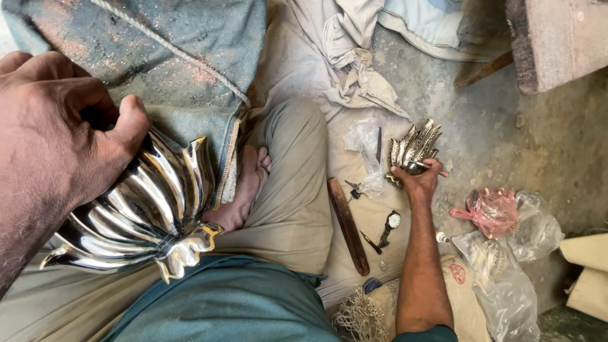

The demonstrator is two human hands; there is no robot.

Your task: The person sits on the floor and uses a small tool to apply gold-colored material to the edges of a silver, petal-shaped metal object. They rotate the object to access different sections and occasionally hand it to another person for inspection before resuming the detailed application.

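Down over my lap, my left hand [54, 130] is wrapped tight around the upper edge of a polished, silver-bright fluted metal shell piece [142, 212], thumb pressed on its outer ribs and fingers curled behind the rim. Its long axis runs diagonally, from under my palm at upper left down to the flared, leaf-shaped foot at lower right, which points toward my waist; the ribs fan out the same way. Out to the side, my right hand [419, 180] is closed on the base of a duller, unpolished fluted metal shell piece [415, 147], whose ribs stand fanned away from me, tips pointing toward the top of the view, just above the grey dusty floor [538, 139]. Between my bent knee and that hand lie a dark wooden stick [348, 225], a wristwatch with a white face [391, 223], and a crumpled clear plastic bag [363, 142]; a pink plastic bag [491, 210] sits near the right hand.
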